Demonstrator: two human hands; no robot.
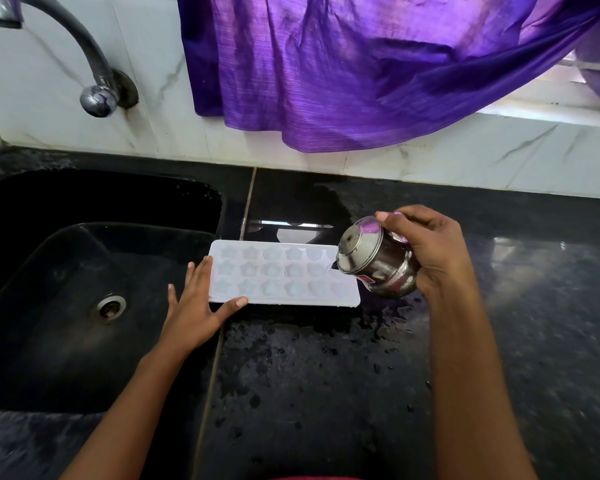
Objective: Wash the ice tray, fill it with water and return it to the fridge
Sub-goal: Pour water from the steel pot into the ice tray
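A white ice tray [281, 271] with star-shaped cells lies flat on the wet black counter [326, 375], just right of the sink. My left hand [196, 310] lies against its left end with fingers straight, thumb touching the near edge. My right hand [426, 251] grips a small steel pot [378, 263], tipped with its mouth over the tray's right end.
A black sink [66, 289] with a metal drain [109, 306] fills the left side. A curved tap [66, 39] comes out of the white tiled wall above it. A purple cloth [343, 71] hangs over the wall behind the counter. Water drops lie on the counter.
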